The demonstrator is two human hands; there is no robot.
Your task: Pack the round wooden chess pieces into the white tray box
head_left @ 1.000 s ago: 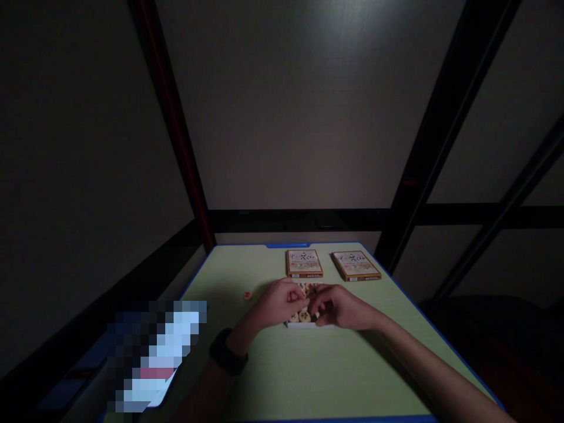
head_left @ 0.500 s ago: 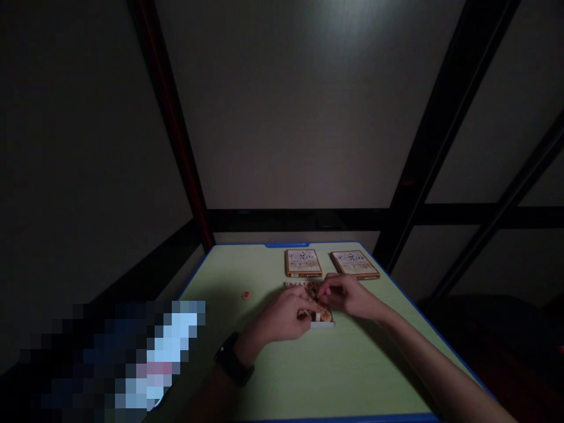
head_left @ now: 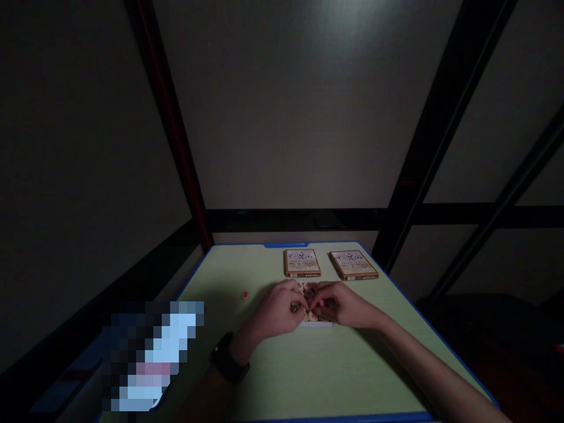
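Note:
A shallow white box of round Chinese chess pieces lies on the table in front of me. Over its left side is my left hand, wearing a black watch on the wrist. Its fingers are bent and pinched down among the pieces. From the right, my right hand reaches over the box, thumb and fingertips pressed together near the left fingertips. Dim light and the fingers hide what either pinch holds. One loose piece with a red mark lies on the table, left of my hands.
Two flat printed boxes lie at the back of the green table, which has a blue edge. A blurred-out bright patch shows at the lower left. Dark-framed wall panels stand behind.
My right hand has come lower and nearer to me over the box. My left fingers, stretched across the pieces before, have drawn back and curled. The loose piece stays put.

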